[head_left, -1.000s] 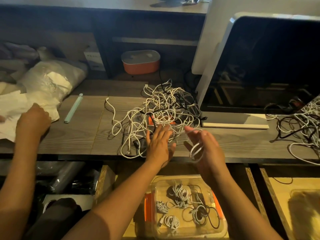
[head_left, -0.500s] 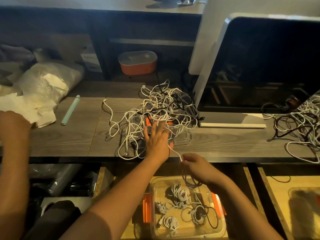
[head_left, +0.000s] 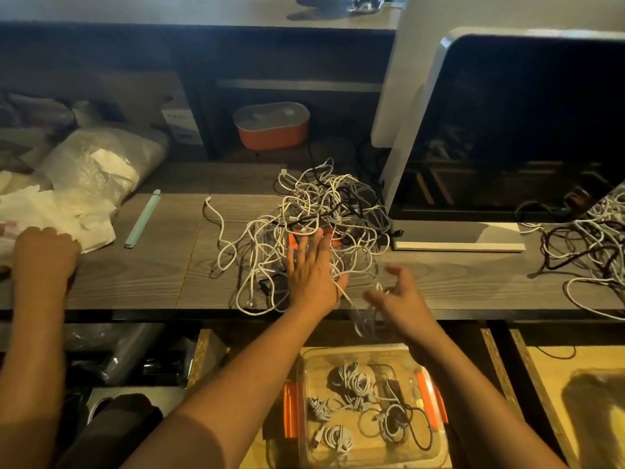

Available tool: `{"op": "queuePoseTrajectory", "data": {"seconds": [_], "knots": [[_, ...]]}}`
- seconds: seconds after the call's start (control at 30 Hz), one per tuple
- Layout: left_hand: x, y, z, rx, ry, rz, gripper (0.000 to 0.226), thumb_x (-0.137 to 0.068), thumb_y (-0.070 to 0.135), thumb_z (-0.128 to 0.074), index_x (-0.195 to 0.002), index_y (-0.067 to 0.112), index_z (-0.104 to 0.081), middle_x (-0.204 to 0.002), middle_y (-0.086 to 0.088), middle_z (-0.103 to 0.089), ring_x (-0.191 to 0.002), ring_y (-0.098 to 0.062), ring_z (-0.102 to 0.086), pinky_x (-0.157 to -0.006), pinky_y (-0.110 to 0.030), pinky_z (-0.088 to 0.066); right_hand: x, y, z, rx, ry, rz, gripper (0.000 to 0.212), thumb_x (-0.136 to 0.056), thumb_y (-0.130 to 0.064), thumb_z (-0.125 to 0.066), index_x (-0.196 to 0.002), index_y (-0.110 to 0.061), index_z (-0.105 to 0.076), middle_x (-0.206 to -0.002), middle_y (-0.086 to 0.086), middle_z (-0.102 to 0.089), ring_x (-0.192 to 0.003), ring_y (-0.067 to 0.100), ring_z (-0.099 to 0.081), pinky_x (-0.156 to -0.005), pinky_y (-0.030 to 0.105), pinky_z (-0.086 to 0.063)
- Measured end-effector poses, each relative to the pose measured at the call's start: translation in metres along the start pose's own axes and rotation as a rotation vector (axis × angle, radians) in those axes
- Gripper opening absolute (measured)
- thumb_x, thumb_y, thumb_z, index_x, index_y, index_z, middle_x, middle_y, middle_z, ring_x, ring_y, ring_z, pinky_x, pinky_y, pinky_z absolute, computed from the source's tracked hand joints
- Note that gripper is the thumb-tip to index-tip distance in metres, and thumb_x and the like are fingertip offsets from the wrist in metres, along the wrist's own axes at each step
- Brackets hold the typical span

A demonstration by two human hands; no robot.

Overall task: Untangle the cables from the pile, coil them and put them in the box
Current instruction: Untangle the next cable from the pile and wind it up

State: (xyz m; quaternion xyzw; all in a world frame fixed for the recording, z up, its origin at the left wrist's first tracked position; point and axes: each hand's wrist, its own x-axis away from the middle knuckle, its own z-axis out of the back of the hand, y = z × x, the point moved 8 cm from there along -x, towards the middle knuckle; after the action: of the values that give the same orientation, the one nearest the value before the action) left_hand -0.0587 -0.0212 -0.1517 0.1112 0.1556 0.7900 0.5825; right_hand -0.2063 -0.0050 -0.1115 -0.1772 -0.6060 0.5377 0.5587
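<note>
Head camera, desk: A dark wood-grain desk (head_left: 142, 282) is running across the middle of the frame. A shelf recess is sitting behind it, and open compartments are showing below its front edge.
Room: A large dark monitor (head_left: 524, 130) is filling the upper right, its foot standing on the desk.
Cable pile: A tangle of white and black cables (head_left: 321, 204) is lying at the centre of the desk, just left of the monitor's foot.
Left hand: The left hand (head_left: 313, 269) is pressing flat on the near side of the pile, fingers straight and spread, clasping nothing.
Right hand: The right hand (head_left: 402, 299) is hovering, blurred, over the desk's front edge at the lower right of the pile. A white cable (head_left: 363, 319) is hanging in loops just beside it; whether the fingers are gripping it cannot be told.
Box: A clear box (head_left: 368, 450) with orange clasps is sitting at lower centre, below the desk edge, holding several coiled cables (head_left: 351, 384).
Around: An orange container (head_left: 272, 130) is standing in the recess. A pale green strip (head_left: 142, 218), a plastic bag (head_left: 98, 164) and crumpled papers (head_left: 67, 214) are lying at the left. A third hand (head_left: 44, 252) is resting on the papers. A second tangle (head_left: 592, 242) is spreading along the right edge.
In the way: The left hand is covering the pile's near middle, and the right forearm is crossing the box's upper right corner.
</note>
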Motion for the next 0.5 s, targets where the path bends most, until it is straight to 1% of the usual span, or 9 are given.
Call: {"op": "queuePoseTrajectory", "data": {"seconds": [0.07,0.13,0.2,0.27,0.3,0.33,0.37,0.43,0.5], "knots": [[-0.002,0.004,-0.001,-0.030,-0.010,-0.016,0.071,-0.090,0.049,-0.051,-0.149,0.028,-0.017,-0.160,0.002,0.002,-0.146,-0.022,0.006,-0.116,-0.047,0.009,0.003,0.009,-0.018,0.233,-0.188,-0.038,0.013,-0.090,-0.016,-0.060,-0.102,-0.010,-0.057,-0.076,0.006,-0.059,-0.055,0.010,-0.055,-0.051,0.023,-0.045],[-0.003,0.007,-0.002,-0.046,-0.029,-0.023,0.066,-0.091,0.048,-0.051,-0.147,0.031,-0.022,-0.160,0.004,0.002,-0.146,-0.023,0.005,-0.116,-0.050,0.010,0.005,0.011,-0.024,0.294,-0.235,-0.019,0.013,-0.091,-0.019,-0.060,-0.090,-0.007,-0.065,-0.071,0.004,-0.056,-0.054,0.008,-0.050,-0.051,0.020,-0.040],[-0.005,0.006,-0.001,-0.017,-0.035,0.008,0.059,-0.090,0.045,-0.054,-0.144,0.034,-0.031,-0.159,0.005,0.001,-0.146,-0.024,0.003,-0.115,-0.052,0.007,0.008,-0.003,-0.022,0.160,-0.177,0.058,0.014,-0.094,-0.018,-0.055,-0.084,-0.013,-0.063,-0.074,0.003,-0.058,-0.063,0.012,-0.055,-0.061,0.026,-0.046],[-0.007,0.007,0.000,-0.013,-0.034,0.011,0.053,-0.090,0.039,-0.056,-0.139,0.035,-0.038,-0.159,0.005,0.001,-0.145,-0.024,0.001,-0.115,-0.053,0.006,0.010,-0.018,-0.015,-0.051,-0.086,0.133,0.018,-0.096,-0.019,-0.050,-0.083,-0.021,-0.062,-0.087,-0.001,-0.060,-0.077,0.015,-0.059,-0.069,0.031,-0.050],[-0.008,0.008,0.000,-0.019,-0.023,-0.002,0.050,-0.090,0.037,-0.056,-0.138,0.035,-0.041,-0.159,0.005,0.001,-0.145,-0.025,0.001,-0.115,-0.053,0.006,0.010,-0.023,-0.012,-0.136,-0.049,0.159,0.019,-0.096,-0.019,-0.048,-0.086,-0.025,-0.063,-0.099,-0.006,-0.060,-0.085,0.013,-0.058,-0.069,0.030,-0.052],[-0.010,0.010,0.000,-0.024,-0.010,-0.016,0.047,-0.091,0.036,-0.055,-0.136,0.036,-0.042,-0.159,0.005,0.001,-0.145,-0.025,0.001,-0.115,-0.052,0.007,0.010,-0.024,-0.011,-0.210,-0.024,0.164,0.019,-0.097,-0.020,-0.047,-0.093,-0.028,-0.064,-0.108,-0.011,-0.059,-0.091,0.010,-0.057,-0.065,0.027,-0.051],[-0.012,0.011,0.001,-0.027,0.000,-0.027,0.045,-0.091,0.036,-0.055,-0.136,0.036,-0.044,-0.159,0.005,0.000,-0.145,-0.025,0.000,-0.115,-0.052,0.007,0.009,-0.024,-0.011,-0.292,-0.019,0.153,0.020,-0.097,-0.022,-0.046,-0.099,-0.029,-0.065,-0.111,-0.012,-0.061,-0.094,0.009,-0.057,-0.062,0.026,-0.050],[-0.015,0.012,0.001,-0.026,0.009,-0.037,0.043,-0.091,0.041,-0.054,-0.133,0.036,-0.047,-0.159,0.006,-0.001,-0.145,-0.025,0.000,-0.115,-0.051,0.009,0.009,-0.023,-0.013,-0.411,-0.005,0.134,0.022,-0.096,-0.026,-0.045,-0.099,-0.025,-0.067,-0.104,-0.005,-0.069,-0.089,0.013,-0.060,-0.066,0.031,-0.047],[-0.019,0.014,0.001,-0.033,0.014,-0.064,0.044,-0.090,0.051,-0.050,-0.131,0.036,-0.050,-0.159,0.004,-0.005,-0.145,-0.025,-0.002,-0.114,-0.049,0.011,0.008,-0.021,-0.009,-0.464,0.056,0.154,0.025,-0.097,-0.024,-0.043,-0.088,-0.019,-0.065,-0.097,0.005,-0.070,-0.084,0.018,-0.061,-0.067,0.035,-0.047]]}}
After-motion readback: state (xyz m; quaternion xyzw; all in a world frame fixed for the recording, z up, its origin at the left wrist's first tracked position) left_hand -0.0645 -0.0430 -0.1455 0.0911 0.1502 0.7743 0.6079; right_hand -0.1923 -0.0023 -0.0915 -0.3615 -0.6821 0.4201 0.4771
